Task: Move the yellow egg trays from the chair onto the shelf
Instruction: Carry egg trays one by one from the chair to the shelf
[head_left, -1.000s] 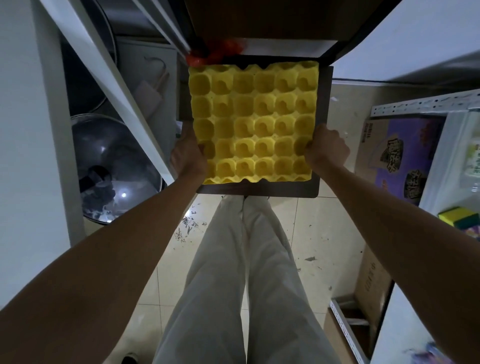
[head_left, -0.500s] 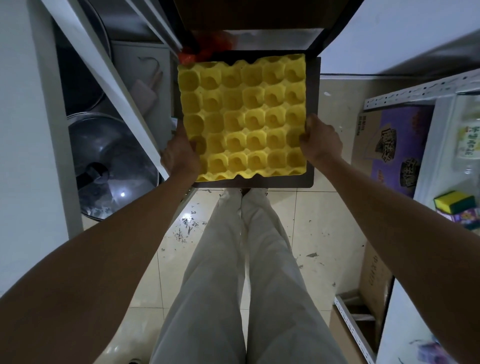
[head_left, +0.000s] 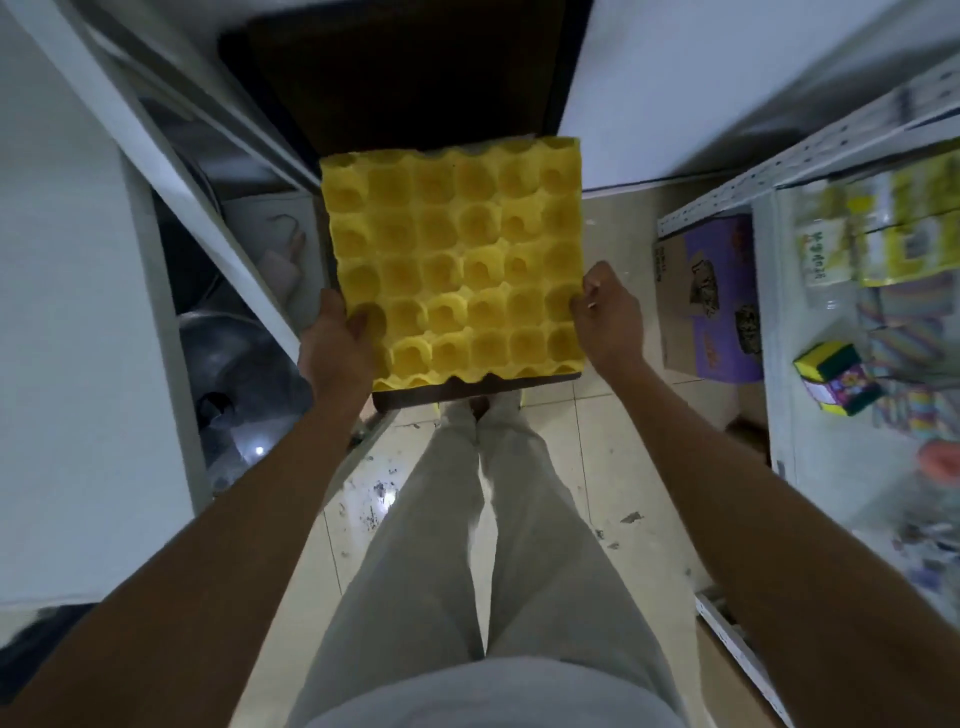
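A yellow egg tray (head_left: 457, 260) with rows of round cups is held flat in front of me, above the dark seat of the chair (head_left: 410, 397), whose dark back (head_left: 405, 78) rises beyond it. My left hand (head_left: 337, 343) grips the tray's near left corner, thumb on top. My right hand (head_left: 605, 317) holds the near right edge. A white shelf (head_left: 852, 415) stands at the right. Whether more trays lie under this one is hidden.
White shelving frame (head_left: 171, 171) at the left holds a metal pot lid (head_left: 239, 364) and a rolling pin. The right shelf carries a sponge pack (head_left: 836, 382) and yellow packets (head_left: 883, 234). A purple carton (head_left: 711, 301) stands on the tiled floor. My legs are below.
The tray has come up off the chair seat and toward me; both hands still grip its sides. The view has swung, showing more of the right shelf.
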